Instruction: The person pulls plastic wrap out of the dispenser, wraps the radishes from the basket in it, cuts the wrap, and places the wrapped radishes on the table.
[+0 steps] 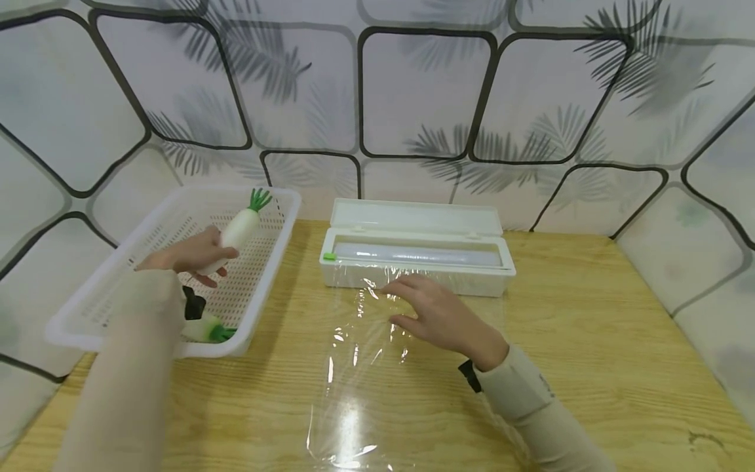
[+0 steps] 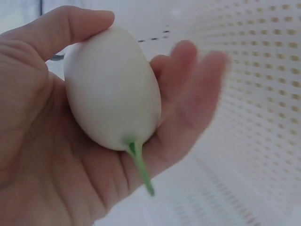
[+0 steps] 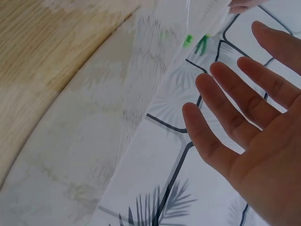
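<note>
In the head view, my left hand [image 1: 191,254] holds a white radish [image 1: 240,229] with green leaf stubs above the basket [image 1: 277,262]. The left wrist view shows its rounded end [image 2: 113,89] with a thin green tail, thumb on one side and fingers beneath and around the other. My right hand [image 1: 442,318] hovers or rests over a sheet of clear plastic wrap [image 1: 348,373]; whether it touches is unclear. In the right wrist view its fingers [image 3: 225,110] are spread and hold nothing. The wrap comes out of a white dispenser box [image 1: 413,280] with its lid up.
Another radish [image 1: 203,328] lies in the near part of the basket, partly hidden by the left forearm. A wrap roll [image 1: 419,254] sits inside the dispenser, with a green slider [image 1: 329,256] at its left end. Patterned wall covering [image 1: 425,98] borders the wooden table [image 1: 619,341].
</note>
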Motion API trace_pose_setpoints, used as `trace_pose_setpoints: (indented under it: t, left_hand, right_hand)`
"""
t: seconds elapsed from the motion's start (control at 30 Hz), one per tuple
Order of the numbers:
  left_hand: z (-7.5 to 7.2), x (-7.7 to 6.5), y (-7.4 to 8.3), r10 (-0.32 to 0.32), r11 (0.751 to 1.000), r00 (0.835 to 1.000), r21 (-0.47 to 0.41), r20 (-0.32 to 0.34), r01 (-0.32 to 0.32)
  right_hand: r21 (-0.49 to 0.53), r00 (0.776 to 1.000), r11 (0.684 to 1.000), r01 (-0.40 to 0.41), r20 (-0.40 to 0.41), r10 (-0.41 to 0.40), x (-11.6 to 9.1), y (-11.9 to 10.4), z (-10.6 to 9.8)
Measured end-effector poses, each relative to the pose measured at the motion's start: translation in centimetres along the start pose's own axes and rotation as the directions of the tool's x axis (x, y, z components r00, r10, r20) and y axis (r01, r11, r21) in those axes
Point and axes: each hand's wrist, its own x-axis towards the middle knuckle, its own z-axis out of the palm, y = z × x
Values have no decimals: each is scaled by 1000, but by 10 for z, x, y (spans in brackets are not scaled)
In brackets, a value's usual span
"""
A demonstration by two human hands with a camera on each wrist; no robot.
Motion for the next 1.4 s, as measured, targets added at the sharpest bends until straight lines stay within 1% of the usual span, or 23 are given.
trace_pose_setpoints:
  t: [0.1, 0.23, 0.47, 0.73, 0.87, 1.07, 1.13, 1.23, 1.33, 1.37, 1.4]
  left_hand:
    - [-2, -4, 7, 52, 998, 998, 45, -38, -50]
    - [-3, -10, 19, 96, 991, 992, 100, -77, -88]
    - [2, -18, 42, 208, 971, 970, 144, -126, -190]
    - [14, -26, 64, 289, 945, 944, 206, -157, -255]
    - [21, -27, 73, 339, 927, 927, 225, -159, -300]
    - [31, -29, 83, 393, 908, 911, 208, -120, -364]
    - [34, -28, 84, 418, 896, 902, 215, -112, -389]
    - [40, -28, 87, 440, 883, 893, 231, -99, -409]
    - [46, -29, 90, 456, 874, 886, 236, -90, -426]
    - [48, -30, 91, 456, 873, 885, 236, -87, -427]
    - [51, -30, 93, 465, 869, 881, 237, -86, -435]
  right_hand:
    - [-10, 1000, 1000, 8, -16, -8, -2, 3, -3]
    - [-25, 999, 999, 24, -48, -25, -6, 7, -5]
    - [-27, 993, 999, 41, -105, -44, -12, 14, -10]
    - [-33, 983, 996, 80, -164, -84, -16, 21, -16]
    - [-39, 981, 997, 60, -180, -66, -20, 22, -19]
    - [-29, 981, 999, 23, -192, -28, -24, 22, -23]
    - [-27, 981, 999, 21, -194, -26, -24, 22, -23]
    - [-30, 980, 999, 20, -197, -26, -25, 23, -24]
    - [-36, 981, 999, 10, -191, -17, -26, 23, -26]
    - [-39, 982, 999, 6, -189, -14, -27, 23, -26]
    - [-40, 983, 999, 2, -186, -9, -27, 23, -27]
